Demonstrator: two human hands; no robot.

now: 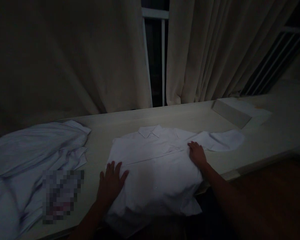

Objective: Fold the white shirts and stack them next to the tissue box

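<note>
A white collared shirt lies spread on a pale ledge, collar toward the window and lower part hanging over the front edge. One sleeve stretches out to the right; on the left no sleeve shows, and I cannot tell where it lies. My left hand rests on the shirt's left side with fingers spread. Flat near the base of the right sleeve lies my right hand, its fingers partly extended on the cloth. Neither hand visibly grips the fabric.
Another heap of white cloth covers the ledge's left part, with a blurred-out patch at its lower right. A white box-like object sits at the back right. Beige curtains hang behind, parted at a window with a white frame.
</note>
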